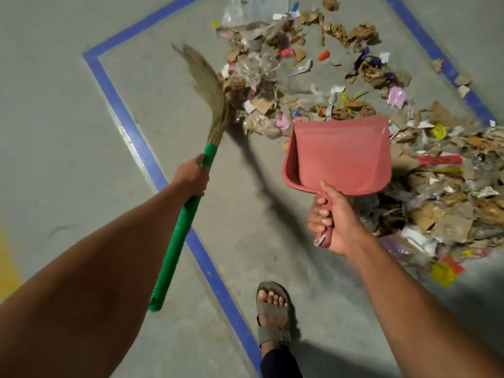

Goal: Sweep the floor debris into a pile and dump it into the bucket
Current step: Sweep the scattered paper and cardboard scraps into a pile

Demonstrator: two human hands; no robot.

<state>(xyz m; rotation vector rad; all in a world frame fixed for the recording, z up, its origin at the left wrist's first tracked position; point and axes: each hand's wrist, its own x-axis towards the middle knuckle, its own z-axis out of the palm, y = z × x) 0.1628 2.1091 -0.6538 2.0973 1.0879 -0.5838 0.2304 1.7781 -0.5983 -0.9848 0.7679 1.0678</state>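
My left hand (192, 177) grips the green handle of a grass broom (177, 236). Its straw bristles (207, 85) touch the left edge of the debris (267, 77). My right hand (331, 219) holds a red dustpan (341, 156) by its handle, lifted above the floor, its mouth facing away from me. The pan looks empty. Debris of torn cardboard, clear plastic and coloured scraps spreads from the top centre to the right, with a thicker heap (441, 197) just right of the dustpan. No bucket is in view.
Blue tape lines (152, 165) mark a rectangle on the grey concrete floor, with the debris inside it. My sandalled foot (272, 312) stands at the bottom centre beside the tape. A yellow patch (8, 266) shows at the left edge.
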